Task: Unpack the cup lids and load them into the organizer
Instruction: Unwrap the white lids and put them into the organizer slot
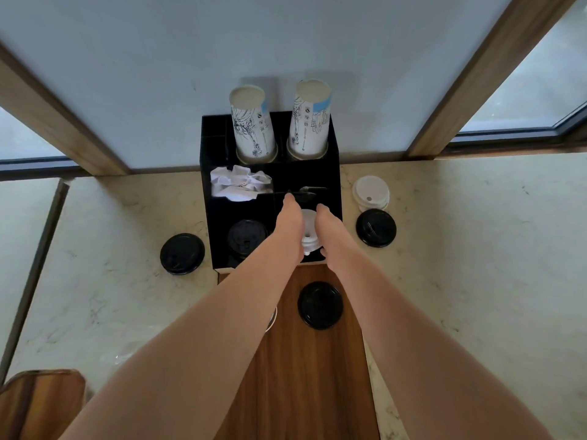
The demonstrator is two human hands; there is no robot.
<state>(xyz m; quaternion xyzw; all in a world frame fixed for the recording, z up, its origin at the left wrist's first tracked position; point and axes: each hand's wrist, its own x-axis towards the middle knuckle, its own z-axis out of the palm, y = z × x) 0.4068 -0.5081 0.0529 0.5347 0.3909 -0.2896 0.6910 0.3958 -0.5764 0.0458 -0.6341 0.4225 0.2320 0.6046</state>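
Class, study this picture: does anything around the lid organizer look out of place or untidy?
Yes. Three black lids and a small stack of white lids lie loose around the black organizer. Crumpled white paper is stuffed in one compartment.

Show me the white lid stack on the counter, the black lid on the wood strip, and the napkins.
white lid stack (370, 192), head view, top lid
black lid (320, 305), head view, centre
napkins (239, 186), head view, crumpled middle

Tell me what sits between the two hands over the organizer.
In the head view, white lids in the organizer's front right compartment lie between the left hand and the right hand, which flank the stack on either side.
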